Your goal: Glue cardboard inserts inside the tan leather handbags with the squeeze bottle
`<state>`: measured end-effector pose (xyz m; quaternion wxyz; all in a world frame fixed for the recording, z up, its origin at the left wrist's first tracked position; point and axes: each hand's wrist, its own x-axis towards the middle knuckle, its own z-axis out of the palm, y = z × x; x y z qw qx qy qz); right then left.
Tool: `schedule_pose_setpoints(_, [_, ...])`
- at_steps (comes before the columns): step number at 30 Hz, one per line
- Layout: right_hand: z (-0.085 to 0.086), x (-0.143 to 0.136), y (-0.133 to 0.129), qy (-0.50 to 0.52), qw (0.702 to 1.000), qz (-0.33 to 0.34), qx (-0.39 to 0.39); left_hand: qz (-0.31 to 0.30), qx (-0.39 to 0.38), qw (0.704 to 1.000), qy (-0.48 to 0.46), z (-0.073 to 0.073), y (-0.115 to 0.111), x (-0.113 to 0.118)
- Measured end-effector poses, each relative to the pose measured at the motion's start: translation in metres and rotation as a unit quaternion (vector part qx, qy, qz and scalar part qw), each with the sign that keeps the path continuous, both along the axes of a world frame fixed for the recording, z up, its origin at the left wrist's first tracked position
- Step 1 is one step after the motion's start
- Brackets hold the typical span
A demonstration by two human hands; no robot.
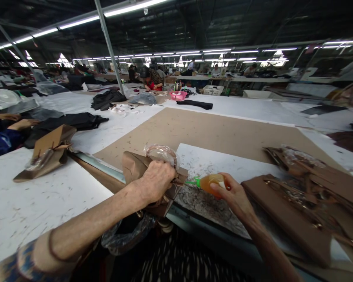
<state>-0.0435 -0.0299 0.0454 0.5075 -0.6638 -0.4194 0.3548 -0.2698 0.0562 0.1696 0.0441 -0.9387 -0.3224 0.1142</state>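
My left hand (157, 180) is closed on a brown bag (135, 166) near the table's front edge. A handle wrapped in clear plastic (164, 152) rises from the bag behind my knuckles. Between the thumb and fingers of my right hand (232, 192) is a small glue bottle (210, 185) with amber liquid inside. It lies tilted sideways, its thin green nozzle pointing left at the edge of the bag. The nozzle tip is beside the bag's edge; whether they touch I cannot tell.
Several brown bags (285, 215) with metal fittings lie stacked at the right. Another brown bag (51, 152) sits on the left. White paper (200, 156) with dark marks lies on brown board (223, 129). A co-worker's hands (23, 123) rest by black fabric (73, 122). A pink basket (178, 95) stands farther back.
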Motion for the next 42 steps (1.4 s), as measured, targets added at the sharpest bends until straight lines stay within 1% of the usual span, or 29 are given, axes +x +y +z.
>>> schedule_pose_setpoints(2, [0.001,-0.001,-0.001,0.017,1.0,-0.008,0.0,0.008,-0.002,1.0,0.007,-0.001,-0.004,-0.001])
schedule_pose_setpoints(6, [0.004,-0.002,-0.005,0.051,0.999,-0.011,-0.004,0.003,0.006,1.0,-0.003,-0.006,-0.009,-0.005])
schedule_pose_setpoints(9, [0.005,-0.004,-0.007,0.072,0.997,0.005,-0.009,-0.004,0.015,1.0,-0.013,-0.01,-0.009,-0.008])
schedule_pose_setpoints(14, [0.003,-0.009,-0.01,0.071,0.997,0.021,-0.01,0.005,0.037,0.999,-0.028,-0.014,-0.01,-0.01])
schedule_pose_setpoints(17, [0.002,-0.01,-0.011,0.07,0.997,0.022,-0.012,0.005,0.043,0.998,-0.039,-0.015,-0.011,-0.012])
schedule_pose_setpoints(24, [0.004,-0.004,-0.016,0.099,0.994,0.03,-0.029,0.018,0.021,0.999,-0.022,-0.013,-0.013,-0.012])
schedule_pose_setpoints(28, [0.006,-0.006,-0.017,0.104,0.994,0.035,-0.028,0.012,0.029,0.999,-0.022,-0.012,-0.013,-0.011])
schedule_pose_setpoints(35, [0.014,-0.012,-0.022,0.106,0.992,0.056,-0.033,0.027,0.028,0.999,0.003,-0.007,-0.014,-0.007])
schedule_pose_setpoints(42, [0.023,-0.023,-0.034,0.122,0.989,0.075,-0.04,0.018,0.033,0.999,0.006,-0.012,-0.01,-0.006])
